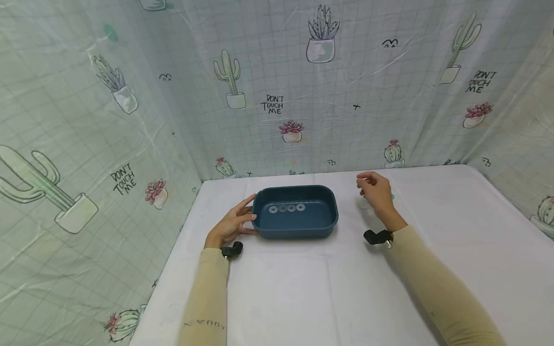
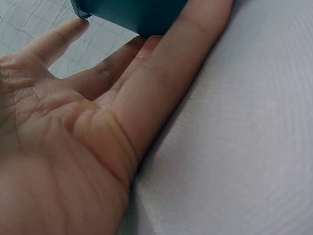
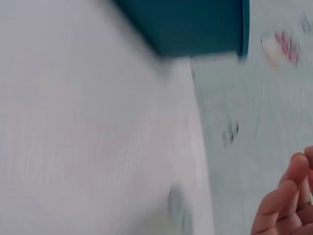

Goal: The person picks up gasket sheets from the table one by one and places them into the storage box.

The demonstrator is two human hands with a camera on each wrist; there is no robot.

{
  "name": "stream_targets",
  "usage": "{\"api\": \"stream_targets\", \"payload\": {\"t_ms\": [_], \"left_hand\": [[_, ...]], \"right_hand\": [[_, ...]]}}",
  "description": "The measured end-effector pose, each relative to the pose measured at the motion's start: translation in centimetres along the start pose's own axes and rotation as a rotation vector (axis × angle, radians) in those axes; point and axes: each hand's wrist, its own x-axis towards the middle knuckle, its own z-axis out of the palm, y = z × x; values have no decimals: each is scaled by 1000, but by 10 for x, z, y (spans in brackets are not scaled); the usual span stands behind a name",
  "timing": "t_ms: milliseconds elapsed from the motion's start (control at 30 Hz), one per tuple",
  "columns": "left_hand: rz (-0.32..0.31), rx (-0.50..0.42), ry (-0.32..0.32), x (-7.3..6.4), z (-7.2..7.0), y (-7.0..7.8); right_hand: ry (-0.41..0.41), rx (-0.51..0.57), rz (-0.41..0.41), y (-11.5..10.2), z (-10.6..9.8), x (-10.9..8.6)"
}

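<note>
Dark blue and smooth-sided, with rounded corners, the deep rectangular tray (image 1: 298,234) met the fingers of the person's left hand (image 1: 233,222). That hand lay spread at the tray's left end, its fingers extended and apart and touching the wall and rim rather than wrapping round them. The right hand (image 1: 376,193) was raised above the table, well apart from the tray's right end, its fingers bent and the thumb and fingertips brought close together; whether anything sat between them could not be told.

On the tray's floor, toward its far wall, four flat, pale grey rings (image 1: 288,208) lay in a slightly uneven row. Just beside and beneath the right hand was a small pale, seemingly clear object (image 1: 364,204), partly covered by that hand and too indistinct to identify, with a bit of green (image 1: 393,197) showing past the hand's other side.

Each wrist carried a small black device (image 1: 378,237), and long tan sleeves (image 1: 433,283) covered both arms, the left one bearing dark lettering. Tray and hands were on or over a white cloth-like tabletop (image 1: 294,293). Beyond it hung pale green, grid-lined sheeting (image 1: 186,115), printed with potted cacti, pink succulents and the words "DON'T TOUCH ME".
</note>
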Motion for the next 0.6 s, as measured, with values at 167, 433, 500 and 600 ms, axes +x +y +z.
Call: {"api": "stream_targets", "payload": {"t_ms": [167, 433, 500, 600], "left_hand": [[-1, 9, 0, -1, 1, 1], [13, 9, -19, -1, -1, 0], [10, 7, -19, -1, -1, 0], [8, 3, -21, 0, -2, 0]], "right_hand": [[-4, -29, 88, 24, -33, 5], [-87, -127, 173, 50, -67, 19], [-130, -181, 170, 55, -73, 22], [-172, -260, 141, 61, -80, 27]]}}
